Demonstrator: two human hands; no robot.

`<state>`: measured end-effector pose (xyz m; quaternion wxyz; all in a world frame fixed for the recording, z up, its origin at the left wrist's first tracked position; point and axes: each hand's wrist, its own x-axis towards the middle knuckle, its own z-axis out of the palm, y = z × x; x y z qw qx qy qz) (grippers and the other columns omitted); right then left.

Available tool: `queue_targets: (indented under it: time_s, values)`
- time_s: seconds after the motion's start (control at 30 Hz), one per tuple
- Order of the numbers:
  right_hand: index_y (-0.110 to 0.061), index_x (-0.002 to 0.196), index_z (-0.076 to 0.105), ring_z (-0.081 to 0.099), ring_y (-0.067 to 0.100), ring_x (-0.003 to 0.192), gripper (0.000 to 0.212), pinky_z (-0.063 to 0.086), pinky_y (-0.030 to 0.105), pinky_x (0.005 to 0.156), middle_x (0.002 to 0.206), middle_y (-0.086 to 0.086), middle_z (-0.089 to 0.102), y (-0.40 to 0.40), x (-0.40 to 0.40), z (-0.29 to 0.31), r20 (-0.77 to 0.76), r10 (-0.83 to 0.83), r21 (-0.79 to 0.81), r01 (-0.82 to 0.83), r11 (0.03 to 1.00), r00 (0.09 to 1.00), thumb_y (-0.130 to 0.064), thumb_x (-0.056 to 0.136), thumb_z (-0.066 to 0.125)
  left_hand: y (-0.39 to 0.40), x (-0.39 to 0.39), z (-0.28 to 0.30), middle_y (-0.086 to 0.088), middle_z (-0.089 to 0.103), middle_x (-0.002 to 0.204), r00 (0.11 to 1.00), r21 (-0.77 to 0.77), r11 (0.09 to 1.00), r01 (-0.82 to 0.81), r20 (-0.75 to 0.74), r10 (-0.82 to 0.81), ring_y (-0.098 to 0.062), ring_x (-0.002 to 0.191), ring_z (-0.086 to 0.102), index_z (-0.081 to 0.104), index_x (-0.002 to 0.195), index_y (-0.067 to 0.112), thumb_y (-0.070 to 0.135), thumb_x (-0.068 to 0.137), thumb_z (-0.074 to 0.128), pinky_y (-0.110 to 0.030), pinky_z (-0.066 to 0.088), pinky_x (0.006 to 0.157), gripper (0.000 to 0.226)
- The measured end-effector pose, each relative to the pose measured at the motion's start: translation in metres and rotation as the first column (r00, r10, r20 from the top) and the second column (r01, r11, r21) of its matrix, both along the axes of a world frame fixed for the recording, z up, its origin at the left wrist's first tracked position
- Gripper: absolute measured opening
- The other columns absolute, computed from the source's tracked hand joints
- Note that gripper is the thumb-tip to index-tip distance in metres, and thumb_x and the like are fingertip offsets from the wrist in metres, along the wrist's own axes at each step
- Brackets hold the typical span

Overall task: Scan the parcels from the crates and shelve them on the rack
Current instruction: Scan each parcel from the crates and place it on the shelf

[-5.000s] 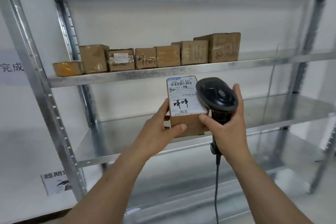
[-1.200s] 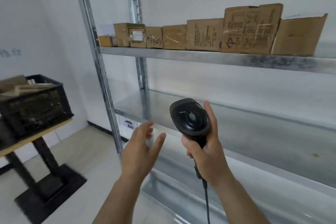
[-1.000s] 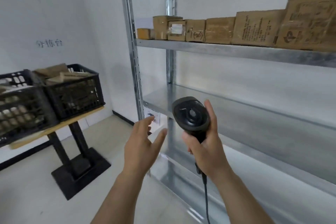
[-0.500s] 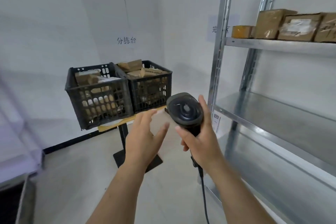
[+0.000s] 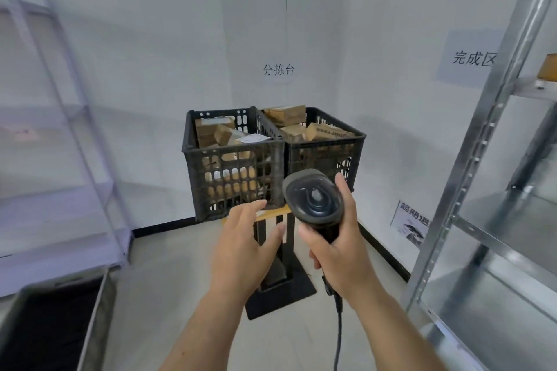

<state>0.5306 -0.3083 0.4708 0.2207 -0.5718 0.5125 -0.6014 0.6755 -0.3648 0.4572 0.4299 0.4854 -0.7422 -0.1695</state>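
Observation:
Two black plastic crates stand side by side ahead of me on a small stand: the left crate (image 5: 232, 172) and the right crate (image 5: 328, 153), both holding several brown cardboard parcels (image 5: 287, 114). My right hand (image 5: 337, 250) grips a black corded barcode scanner (image 5: 313, 199), held upright in front of the crates. My left hand (image 5: 244, 250) is empty, fingers apart, stretched toward the left crate and short of it. The metal rack (image 5: 482, 159) rises at the right edge, with one parcel (image 5: 548, 68) just visible on its upper shelf.
The crates rest on a wooden top with a black pedestal and base plate (image 5: 280, 289). A pale shelving unit (image 5: 60, 141) stands at the left, blurred. A dark bin (image 5: 51, 328) is at the bottom left. Paper signs hang on the white walls.
The parcel I held five seconds ago is out of my hands. My view has swung left from the rack to the crates, which now sit centred and closer. The scanner stays in my right hand.

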Motion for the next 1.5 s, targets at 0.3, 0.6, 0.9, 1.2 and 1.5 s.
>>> queue_targets:
  time_s: [0.3,0.6,0.9,1.2,1.5]
  values:
    - [-0.086,0.120,0.011,0.060,0.025,0.113,0.085,0.049,0.054,0.101,0.133,-0.021,0.053,-0.139,-0.004,0.003,0.031,0.098,-0.034,-0.097,0.995,0.995,-0.048,0.070,0.067,-0.126,0.002,0.012,0.015,0.048,0.125,0.993,-0.007,0.997,-0.083,0.083,0.083,-0.004,0.113,0.051,0.048,0.133,0.031,0.048,0.088,0.059,-0.022,0.043,0.084,0.049]
    - [-0.069,0.131,0.005,0.059,-0.004,0.103,0.089,0.050,0.020,0.094,0.125,-0.027,0.055,-0.259,-0.042,0.011,0.040,0.079,-0.034,-0.078,0.996,0.996,-0.036,0.082,0.071,-0.252,-0.026,0.027,0.011,0.047,0.133,0.990,-0.013,0.995,-0.096,0.099,0.097,-0.007,0.115,0.051,0.046,0.135,0.031,0.046,0.091,0.057,-0.030,0.046,0.090,0.048]
    - [-0.086,0.119,0.004,0.055,0.018,0.106,0.083,0.048,0.062,0.098,0.136,-0.003,0.054,-0.345,-0.055,0.018,0.022,0.029,0.004,-0.029,1.000,0.999,-0.055,0.069,0.063,-0.350,-0.041,0.033,0.005,0.047,0.135,0.986,0.007,0.999,-0.045,0.160,0.043,-0.012,0.119,0.049,0.040,0.140,0.028,0.045,0.094,0.053,-0.038,0.047,0.095,0.051]
    - [-0.077,0.131,0.011,0.052,0.021,0.102,0.088,0.046,0.061,0.097,0.136,-0.022,0.048,-0.441,-0.058,0.031,0.049,0.009,0.000,-0.009,1.000,0.999,-0.054,0.067,0.066,-0.467,-0.044,0.041,-0.002,0.045,0.144,0.965,0.127,0.992,-0.016,0.262,-0.018,-0.020,0.126,0.050,0.032,0.146,0.029,0.048,0.093,0.053,-0.043,0.046,0.100,0.061]
    - [-0.060,0.146,0.009,0.058,0.019,0.093,0.092,0.052,0.048,0.083,0.136,-0.010,0.050,-0.515,-0.060,0.028,0.069,0.002,0.001,-0.002,1.000,0.998,-0.040,0.078,0.068,-0.549,-0.053,0.024,-0.004,0.047,0.144,0.856,0.403,0.915,-0.037,0.485,-0.179,-0.022,0.125,0.050,0.034,0.146,0.019,0.056,0.087,0.058,-0.036,0.043,0.093,0.073]
